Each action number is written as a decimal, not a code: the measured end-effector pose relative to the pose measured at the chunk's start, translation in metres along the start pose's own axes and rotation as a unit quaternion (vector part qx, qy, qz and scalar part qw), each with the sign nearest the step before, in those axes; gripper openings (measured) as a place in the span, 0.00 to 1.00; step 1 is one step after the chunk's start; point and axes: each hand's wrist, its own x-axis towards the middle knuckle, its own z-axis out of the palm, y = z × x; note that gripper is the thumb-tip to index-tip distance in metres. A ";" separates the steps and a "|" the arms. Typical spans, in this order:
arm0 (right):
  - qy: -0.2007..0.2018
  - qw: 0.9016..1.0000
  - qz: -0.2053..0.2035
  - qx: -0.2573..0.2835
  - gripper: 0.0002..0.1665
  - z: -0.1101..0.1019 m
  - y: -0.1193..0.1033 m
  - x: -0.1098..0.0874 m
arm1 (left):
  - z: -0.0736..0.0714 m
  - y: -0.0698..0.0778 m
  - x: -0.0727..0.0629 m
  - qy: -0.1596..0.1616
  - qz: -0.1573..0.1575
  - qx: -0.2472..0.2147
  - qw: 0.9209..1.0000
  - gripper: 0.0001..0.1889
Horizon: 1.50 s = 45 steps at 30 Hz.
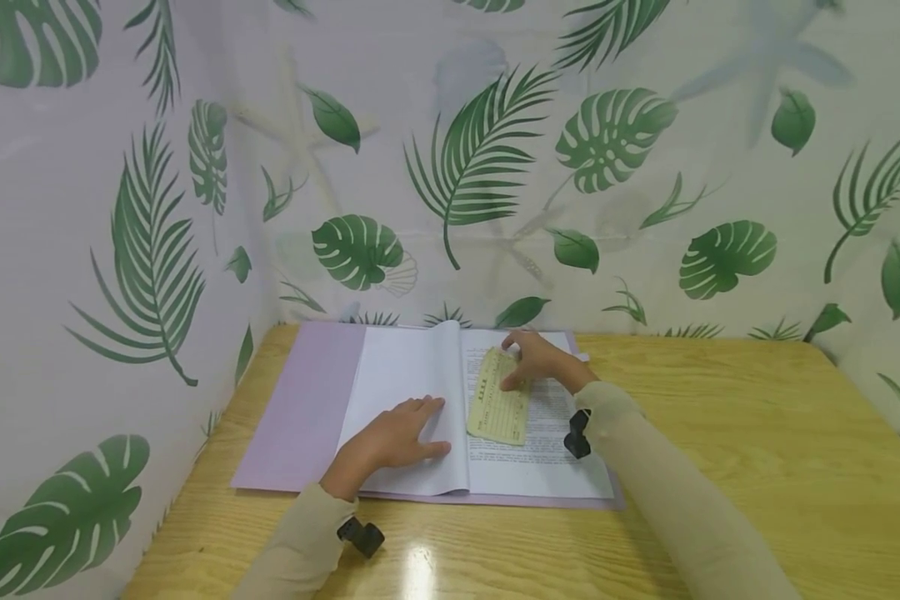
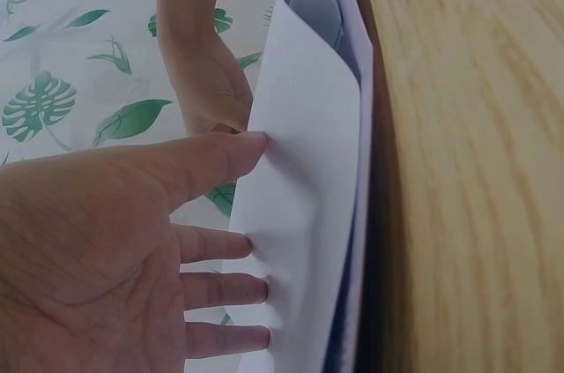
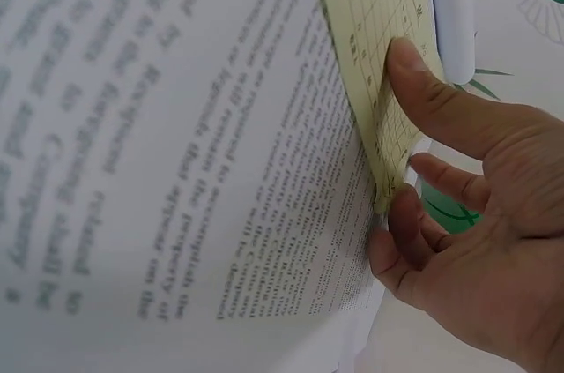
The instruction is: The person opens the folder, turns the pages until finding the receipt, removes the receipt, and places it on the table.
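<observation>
A lilac folder [image 1: 300,408] lies spread on the table with white printed pages [image 1: 540,475] inside. My left hand [image 1: 397,435] rests with straight fingers on the turned-over pages [image 1: 453,400], which curl up along the middle. In the left wrist view, the fingertips [image 2: 261,289] press against that white sheet [image 2: 308,126]. A yellow ruled receipt slip [image 1: 498,417] lies slanted over the text of the right-hand page. My right hand [image 1: 542,358] pinches its upper right part. In the right wrist view, the thumb is on the slip's face [image 3: 370,3] and the other fingers are curled at its edge.
The wooden table [image 1: 757,442] extends to the right of the folder and in front of it. A leaf-patterned cloth [image 1: 487,250] hangs behind the table and down its left side. Dark wrist cameras [image 1: 361,537] sit on both beige sleeves [image 1: 675,492].
</observation>
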 end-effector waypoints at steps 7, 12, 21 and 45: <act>-0.008 1.000 0.008 -0.022 0.39 -0.002 0.002 -0.001 | 0.003 -0.001 0.001 0.000 0.001 0.001 1.000 0.40; -0.016 1.000 0.001 0.004 0.42 -0.001 0.002 0.000 | 0.003 -0.001 0.002 -0.001 -0.001 0.009 1.000 0.40; -0.012 1.000 -0.027 0.006 0.45 -0.003 0.002 0.004 | 0.002 -0.001 0.002 -0.007 -0.007 0.010 1.000 0.40; 0.025 0.989 -0.080 0.122 0.22 -0.047 0.007 -0.039 | 0.001 0.001 0.000 -0.005 -0.005 0.006 1.000 0.41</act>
